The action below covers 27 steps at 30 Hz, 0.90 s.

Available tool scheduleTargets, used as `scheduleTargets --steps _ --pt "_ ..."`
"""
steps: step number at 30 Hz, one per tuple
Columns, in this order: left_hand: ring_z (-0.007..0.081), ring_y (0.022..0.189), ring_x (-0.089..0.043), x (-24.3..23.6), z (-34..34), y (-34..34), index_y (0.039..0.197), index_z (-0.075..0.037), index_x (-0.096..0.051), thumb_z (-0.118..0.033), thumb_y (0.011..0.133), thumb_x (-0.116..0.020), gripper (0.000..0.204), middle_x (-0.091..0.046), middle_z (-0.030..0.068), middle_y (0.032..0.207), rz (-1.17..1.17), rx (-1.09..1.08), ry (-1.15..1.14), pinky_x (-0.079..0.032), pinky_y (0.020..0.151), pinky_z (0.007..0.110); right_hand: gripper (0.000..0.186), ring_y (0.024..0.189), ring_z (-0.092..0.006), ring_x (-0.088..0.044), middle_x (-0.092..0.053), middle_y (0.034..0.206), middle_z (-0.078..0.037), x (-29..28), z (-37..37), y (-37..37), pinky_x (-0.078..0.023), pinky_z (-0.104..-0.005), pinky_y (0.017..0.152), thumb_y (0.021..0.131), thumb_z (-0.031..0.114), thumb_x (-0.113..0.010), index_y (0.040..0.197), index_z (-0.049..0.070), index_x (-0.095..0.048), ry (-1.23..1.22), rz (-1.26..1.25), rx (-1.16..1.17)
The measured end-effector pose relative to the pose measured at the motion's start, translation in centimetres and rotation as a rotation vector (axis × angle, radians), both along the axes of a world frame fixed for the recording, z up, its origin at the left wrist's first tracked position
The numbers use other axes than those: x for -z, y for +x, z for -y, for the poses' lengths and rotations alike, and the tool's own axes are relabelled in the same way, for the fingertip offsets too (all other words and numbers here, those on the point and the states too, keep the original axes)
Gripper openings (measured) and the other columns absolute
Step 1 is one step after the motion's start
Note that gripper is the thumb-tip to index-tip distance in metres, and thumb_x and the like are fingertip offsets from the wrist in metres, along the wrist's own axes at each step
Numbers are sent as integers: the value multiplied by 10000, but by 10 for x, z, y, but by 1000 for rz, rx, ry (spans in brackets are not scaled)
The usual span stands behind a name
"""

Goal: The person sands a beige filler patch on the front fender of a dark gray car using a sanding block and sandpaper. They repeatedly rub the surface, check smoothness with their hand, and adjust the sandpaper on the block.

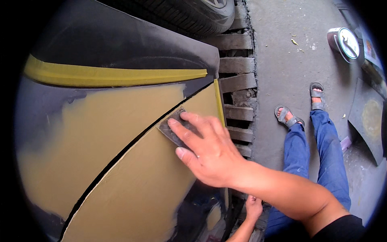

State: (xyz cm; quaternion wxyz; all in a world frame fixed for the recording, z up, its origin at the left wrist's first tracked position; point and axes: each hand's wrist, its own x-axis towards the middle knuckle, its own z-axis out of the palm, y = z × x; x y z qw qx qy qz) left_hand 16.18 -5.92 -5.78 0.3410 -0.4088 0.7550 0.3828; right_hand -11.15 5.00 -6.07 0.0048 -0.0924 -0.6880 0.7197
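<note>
My right hand (pixel 207 149) grips a flat dark sanding block (pixel 167 131), pressed on beige filler on a vehicle body panel (pixel 113 205), just right of a dark diagonal seam (pixel 133 143). Yellow masking tape (pixel 117 76) crosses the upper panel, and a shorter strip (pixel 219 101) runs down its right edge. Low beside the panel, my left hand (pixel 253 209) has its fingers curled, partly behind my right forearm; anything in them is hidden.
A tyre (pixel 193 18) stands above the panel, beside grating slats (pixel 238 84). My legs (pixel 326 157) in blue trousers and sandals rest on the concrete floor (pixel 282 60). At right are a tin with a handle (pixel 342 44) and a loose curved panel (pixel 367 125).
</note>
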Motion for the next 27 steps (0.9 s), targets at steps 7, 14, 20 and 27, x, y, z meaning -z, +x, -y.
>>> scheduleTargets --steps 7,14,20,27 --pt "141 975 -611 -1 -1 -3 1113 29 -581 -43 946 -538 186 -663 78 1082 0 23 -50 -462 859 262 499 1097 -364 -447 -427 1346 -125 -2 -6 11 -415 -507 880 880 251 -584 1358 164 -469 44 -21 -107" --pt "118 954 -602 1 7 13 1053 27 -608 -65 947 -538 157 -669 74 1030 -169 206 -66 -468 823 259 525 1088 -368 -448 -436 1338 -128 -15 9 0 -421 -502 876 865 256 -607 1363 172 -464 -23 -15 15" --pt "128 932 -605 1 12 13 1087 30 -606 -99 926 -579 207 -671 68 1009 49 141 -104 -473 811 264 544 1078 -361 -446 -421 1342 -124 -11 -4 14 -434 -486 863 849 258 -623 1363 171 -467 55 -51 -145" --pt "140 980 -590 6 13 24 1154 30 -566 -81 924 -577 256 -645 76 1069 -79 152 -54 -464 846 272 555 1028 -339 -426 -404 1333 -115 -42 -2 2 -448 -463 824 846 285 -634 1360 162 -465 -21 -105 -34"
